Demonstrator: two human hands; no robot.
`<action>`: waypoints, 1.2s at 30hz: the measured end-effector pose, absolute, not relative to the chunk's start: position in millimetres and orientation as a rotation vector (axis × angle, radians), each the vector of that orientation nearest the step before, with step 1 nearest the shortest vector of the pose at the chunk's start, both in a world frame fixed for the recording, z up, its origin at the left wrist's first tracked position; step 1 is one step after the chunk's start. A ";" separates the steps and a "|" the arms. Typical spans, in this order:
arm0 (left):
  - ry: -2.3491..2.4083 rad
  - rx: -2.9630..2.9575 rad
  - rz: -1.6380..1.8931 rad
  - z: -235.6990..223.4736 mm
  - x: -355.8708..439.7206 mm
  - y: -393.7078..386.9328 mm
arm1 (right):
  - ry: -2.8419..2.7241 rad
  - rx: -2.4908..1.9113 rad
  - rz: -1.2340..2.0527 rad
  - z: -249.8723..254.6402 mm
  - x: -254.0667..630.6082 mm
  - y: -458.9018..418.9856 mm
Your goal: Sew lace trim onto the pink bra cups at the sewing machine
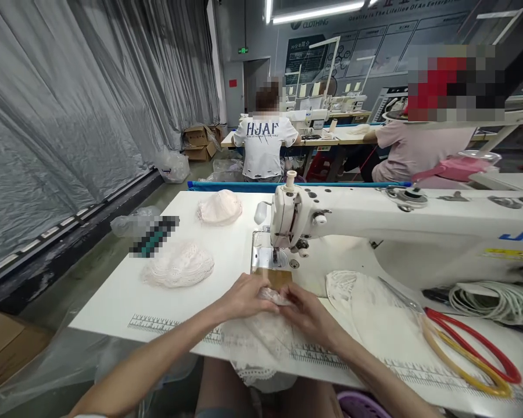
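Both my hands pinch a piece of white lace fabric [265, 339] at the front of the sewing machine [287, 217]. My left hand [244, 296] grips the gathered upper edge from the left, and my right hand [303, 307] closes on it from the right. The lace hangs down from my fingers over the table's front edge toward my lap. Just beyond my fingertips lie a brown plate [279, 278] and the metal needle plate [265, 255], under the presser foot. Part of the fabric's edge is hidden by my fingers.
Stacked lace pieces [178, 266] and a pale pink stack [220, 208] lie on the left. To the right are more white lace pieces [346, 290], scissors with red and yellow handles [470, 348] and a coiled cord [492, 302]. Two people sit at machines ahead.
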State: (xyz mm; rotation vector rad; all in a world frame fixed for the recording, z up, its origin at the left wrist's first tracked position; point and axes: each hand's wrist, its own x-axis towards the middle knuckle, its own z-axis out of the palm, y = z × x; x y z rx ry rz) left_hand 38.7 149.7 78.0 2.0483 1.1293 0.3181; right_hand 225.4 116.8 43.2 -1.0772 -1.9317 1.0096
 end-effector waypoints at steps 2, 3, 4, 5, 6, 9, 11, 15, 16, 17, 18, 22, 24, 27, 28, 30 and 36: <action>1.088 1.863 0.316 84.3 35.0 137.1 | -1.885 -1.059 1.174 49.7 229.4 103.5; 1.069 1.784 0.317 87.1 32.0 128.1 | -1.845 -1.041 1.273 53.5 231.3 95.6; 1.045 1.712 0.310 89.7 28.8 118.0 | -1.804 -1.021 1.358 57.4 232.8 87.3; 1.018 1.645 0.298 91.9 25.5 107.5 | -1.775 -1.006 1.414 61.2 234.0 78.6; 0.990 1.579 0.284 93.5 22.6 96.8 | -1.763 -1.001 1.431 64.4 234.7 69.7; 0.912 1.380 0.265 92.3 18.5 67.2 | -1.760 -1.034 1.417 69.1 235.1 43.9; 0.905 1.287 0.279 85.3 19.7 51.0 | -1.751 -1.077 1.441 67.6 234.7 28.7; 0.985 1.223 0.356 62.3 25.5 27.7 | -1.710 -1.166 1.538 58.4 235.1 6.5; 0.989 1.207 0.372 56.8 26.6 23.5 | -1.702 -1.170 1.577 55.5 235.5 2.5; 0.983 1.193 0.375 51.9 27.5 20.0 | -1.700 -1.170 1.619 52.4 235.9 -1.0; 0.972 1.183 0.369 47.8 28.0 17.0 | -1.700 -1.168 1.662 49.0 236.1 -4.2; 0.939 1.195 0.304 39.2 27.0 10.1 | -1.652 -1.158 1.796 32.8 234.8 -14.0; 0.937 1.200 0.284 38.0 25.6 8.9 | -1.605 -1.166 1.832 25.6 232.8 -16.9; 0.941 1.181 0.263 36.9 24.1 7.9 | -1.587 -1.176 1.820 20.3 229.0 -18.2; 0.947 1.182 0.263 36.1 24.1 7.6 | -1.592 -1.173 1.808 20.1 227.6 -18.0; 0.968 1.216 0.277 33.6 24.6 7.1 | -1.613 -1.163 1.782 20.9 225.2 -16.7; 0.992 1.156 0.329 22.1 21.5 6.2 | -1.649 -1.066 1.869 12.1 230.6 -16.4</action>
